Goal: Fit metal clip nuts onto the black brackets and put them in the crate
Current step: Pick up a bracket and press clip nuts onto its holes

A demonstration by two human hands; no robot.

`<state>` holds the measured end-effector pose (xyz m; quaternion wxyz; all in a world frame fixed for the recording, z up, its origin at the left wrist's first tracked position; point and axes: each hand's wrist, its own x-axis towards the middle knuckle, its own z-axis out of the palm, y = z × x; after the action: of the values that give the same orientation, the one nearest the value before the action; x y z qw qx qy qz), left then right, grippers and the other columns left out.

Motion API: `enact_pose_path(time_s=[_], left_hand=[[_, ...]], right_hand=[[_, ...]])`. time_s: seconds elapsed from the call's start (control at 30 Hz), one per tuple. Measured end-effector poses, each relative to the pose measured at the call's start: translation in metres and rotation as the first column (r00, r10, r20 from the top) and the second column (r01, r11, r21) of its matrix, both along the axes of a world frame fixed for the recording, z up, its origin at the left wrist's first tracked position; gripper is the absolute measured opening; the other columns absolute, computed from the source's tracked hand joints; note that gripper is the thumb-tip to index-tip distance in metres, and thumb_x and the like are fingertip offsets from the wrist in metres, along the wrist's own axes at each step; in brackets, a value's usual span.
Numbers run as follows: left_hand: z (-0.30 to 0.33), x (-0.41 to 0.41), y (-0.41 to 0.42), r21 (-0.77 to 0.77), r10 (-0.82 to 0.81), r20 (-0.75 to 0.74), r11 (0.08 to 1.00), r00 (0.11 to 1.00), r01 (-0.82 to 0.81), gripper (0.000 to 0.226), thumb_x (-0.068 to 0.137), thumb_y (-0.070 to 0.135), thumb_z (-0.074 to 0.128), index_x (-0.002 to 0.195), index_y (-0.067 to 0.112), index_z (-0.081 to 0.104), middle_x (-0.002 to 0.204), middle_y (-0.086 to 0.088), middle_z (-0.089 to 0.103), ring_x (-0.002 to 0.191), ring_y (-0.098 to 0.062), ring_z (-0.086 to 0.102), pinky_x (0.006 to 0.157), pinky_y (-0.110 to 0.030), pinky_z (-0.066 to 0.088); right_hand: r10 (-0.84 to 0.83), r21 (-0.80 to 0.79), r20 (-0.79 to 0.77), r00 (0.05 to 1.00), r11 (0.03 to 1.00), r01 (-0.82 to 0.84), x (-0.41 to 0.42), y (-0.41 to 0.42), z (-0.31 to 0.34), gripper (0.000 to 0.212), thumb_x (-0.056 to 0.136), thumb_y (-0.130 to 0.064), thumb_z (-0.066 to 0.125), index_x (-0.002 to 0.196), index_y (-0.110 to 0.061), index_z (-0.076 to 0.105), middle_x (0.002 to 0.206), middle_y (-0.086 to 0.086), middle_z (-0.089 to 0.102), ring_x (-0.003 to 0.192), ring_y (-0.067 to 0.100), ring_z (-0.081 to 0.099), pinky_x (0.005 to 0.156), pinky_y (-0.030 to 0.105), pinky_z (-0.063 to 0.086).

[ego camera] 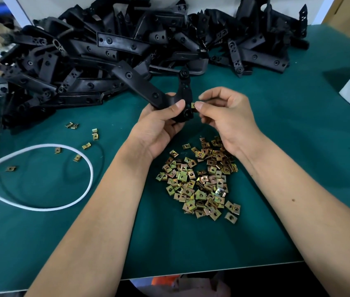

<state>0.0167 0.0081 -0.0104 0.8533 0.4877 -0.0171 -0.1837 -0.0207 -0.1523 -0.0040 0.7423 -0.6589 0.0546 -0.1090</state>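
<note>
Left hand (161, 116) grips bracket (182, 97); right hand (223, 112), at its 3 o'clock, pinches clip nut (193, 105) against bracket's edge. Risk: tilted nut jams or drops.

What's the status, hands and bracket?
Left hand grips black bracket. Right hand pinches clip nut at bracket edge. Nothing in the way.

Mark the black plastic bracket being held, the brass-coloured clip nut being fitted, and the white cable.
black plastic bracket (146, 90), head view, long arm.
brass-coloured clip nut (193, 105), head view, exposed face.
white cable (88, 166), head view, loop's right bend.
</note>
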Motion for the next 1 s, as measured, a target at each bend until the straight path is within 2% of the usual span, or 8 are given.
enact_pose_path(time_s=[0.27, 0.47, 0.53, 0.6, 0.67, 0.77, 0.9, 1.0], left_hand=[[-0.001, -0.004, -0.006, 0.0, -0.004, 0.038, 1.0, 0.999, 0.004, 0.026, 0.09, -0.002, 0.07, 0.106, 0.017, 0.061, 0.097, -0.004, 0.072, 0.084, -0.016, 0.07, 0.068, -0.027, 0.057], [0.003, 0.0, -0.003, -0.027, 0.093, 0.028, 0.995, 0.995, -0.092, 0.031, 0.089, -0.006, 0.067, 0.111, 0.013, 0.058, 0.095, -0.007, 0.071, 0.085, -0.02, 0.069, 0.074, -0.031, 0.058], [0.004, 0.004, 0.003, -0.046, 0.171, 0.001, 0.984, 0.985, -0.17, 0.037, 0.089, -0.007, 0.066, 0.118, 0.012, 0.054, 0.1, -0.009, 0.067, 0.085, -0.02, 0.068, 0.072, -0.03, 0.057], [0.003, 0.009, 0.01, -0.085, 0.242, -0.027, 0.966, 0.97, -0.244, 0.039, 0.089, -0.007, 0.065, 0.12, 0.014, 0.052, 0.106, -0.01, 0.064, 0.086, -0.021, 0.067, 0.07, -0.03, 0.056], [0.002, 0.012, 0.016, -0.127, 0.282, -0.057, 0.949, 0.958, -0.287, 0.034, 0.09, -0.001, 0.068, 0.115, 0.018, 0.053, 0.103, -0.006, 0.067, 0.085, -0.02, 0.067, 0.068, -0.029, 0.055], [0.002, 0.012, 0.018, -0.14, 0.322, -0.099, 0.932, 0.941, -0.334, 0.027, 0.09, 0.01, 0.074, 0.108, 0.02, 0.056, 0.094, -0.003, 0.069, 0.082, -0.02, 0.067, 0.061, -0.027, 0.055], [0.003, 0.012, 0.014, -0.192, 0.345, -0.135, 0.911, 0.929, -0.366, 0.027, 0.089, 0.008, 0.076, 0.11, 0.011, 0.06, 0.1, -0.01, 0.069, 0.09, -0.024, 0.07, 0.074, -0.035, 0.062], [0.003, 0.011, 0.013, -0.166, 0.274, -0.097, 0.944, 0.957, -0.287, 0.016, 0.088, 0.006, 0.075, 0.091, 0.014, 0.061, 0.092, -0.004, 0.064, 0.079, -0.017, 0.067, 0.072, -0.032, 0.058]], right_hand=[[0.041, -0.067, 0.049, 0.998, 0.997, -0.037, 0.0, -0.001, 0.0, 0.019, 0.086, 0.002, 0.078, 0.088, -0.013, 0.066, 0.07, 0.0, 0.065, 0.068, 0.015, 0.058, 0.065, 0.027, 0.052], [0.041, -0.28, -0.007, 0.999, 0.959, -0.041, 0.004, -0.003, -0.001, 0.026, 0.091, -0.02, 0.078, 0.111, -0.016, 0.062, 0.084, 0.005, 0.077, 0.071, 0.018, 0.071, 0.071, 0.029, 0.058], [0.098, -0.531, 0.03, 0.995, 0.845, -0.067, 0.004, -0.005, 0.0, 0.022, 0.089, -0.026, 0.079, 0.106, -0.02, 0.066, 0.086, -0.001, 0.076, 0.078, 0.012, 0.071, 0.073, 0.027, 0.056], [0.277, -0.747, -0.016, 0.961, 0.635, -0.195, 0.001, -0.006, 0.003, 0.015, 0.085, -0.029, 0.084, 0.095, -0.024, 0.074, 0.083, -0.01, 0.073, 0.075, 0.001, 0.066, 0.069, 0.017, 0.049], [0.392, -0.848, -0.153, 0.907, 0.42, -0.324, -0.003, -0.004, 0.006, 0.015, 0.08, -0.034, 0.087, 0.091, -0.03, 0.077, 0.081, -0.014, 0.071, 0.073, 0.0, 0.063, 0.064, 0.012, 0.044], [0.413, -0.879, -0.237, 0.879, 0.294, -0.375, -0.004, 0.0, 0.009, 0.013, 0.082, -0.032, 0.086, 0.087, -0.031, 0.075, 0.083, -0.012, 0.069, 0.073, 0.002, 0.062, 0.064, 0.017, 0.047], [0.355, -0.928, -0.165, 0.92, 0.259, -0.266, -0.005, 0.005, 0.006, 0.005, 0.095, -0.028, 0.073, 0.094, -0.023, 0.073, 0.092, -0.011, 0.068, 0.082, 0.004, 0.062, 0.077, 0.025, 0.051], [0.28, -0.897, -0.055, 0.958, 0.407, -0.171, -0.003, -0.001, 0.005, 0.01, 0.1, -0.026, 0.066, 0.099, -0.02, 0.074, 0.091, -0.012, 0.071, 0.083, 0.001, 0.064, 0.074, 0.012, 0.046]])
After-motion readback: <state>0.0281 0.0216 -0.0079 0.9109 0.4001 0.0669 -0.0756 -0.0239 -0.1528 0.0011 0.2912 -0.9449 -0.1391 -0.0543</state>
